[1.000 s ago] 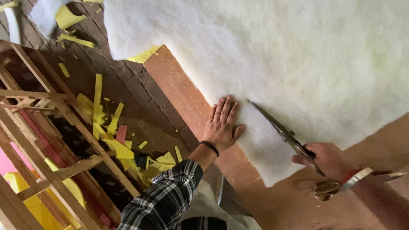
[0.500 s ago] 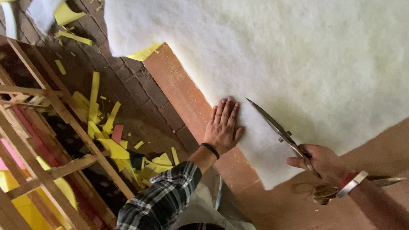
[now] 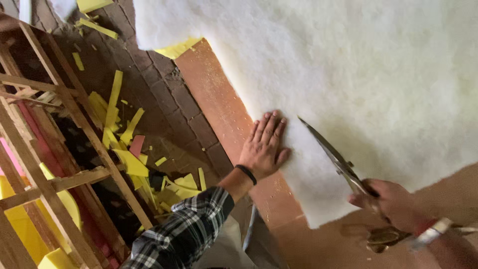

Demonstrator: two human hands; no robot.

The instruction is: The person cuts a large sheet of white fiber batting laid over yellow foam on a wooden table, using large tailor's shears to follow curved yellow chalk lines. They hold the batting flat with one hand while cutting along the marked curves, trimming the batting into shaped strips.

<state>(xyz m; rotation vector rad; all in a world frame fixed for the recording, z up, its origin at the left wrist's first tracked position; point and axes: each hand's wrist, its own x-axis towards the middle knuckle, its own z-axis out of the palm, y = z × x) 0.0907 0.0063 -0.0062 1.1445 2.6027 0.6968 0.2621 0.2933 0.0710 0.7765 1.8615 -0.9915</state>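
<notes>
The left hand (image 3: 267, 144) is laid flat, with the fingers spread and nothing held, on the near edge of the white wadding sheet (image 3: 348, 74), which is spread over the brown table (image 3: 219, 94). This hand has stayed in almost the same place during the last second; only the camera has shifted a little. The right hand (image 3: 393, 201) is closed around the handles of the large scissors (image 3: 338, 159). Compared with one second ago, the scissors are seen lying a bit lower, and the long blades are pointed along the sheet toward its far side, just beside the left hand but not touching it. It cannot be told from the picture whether the blades are open or closed, because they are seen nearly as one line. It appears that the cut in the wadding is being carried on, with the sheet pressed down so that it does not slip. On the brick floor (image 3: 164, 99) at the left, yellow foam scraps (image 3: 122, 124) are scattered beside a wooden frame (image 3: 64, 144).
</notes>
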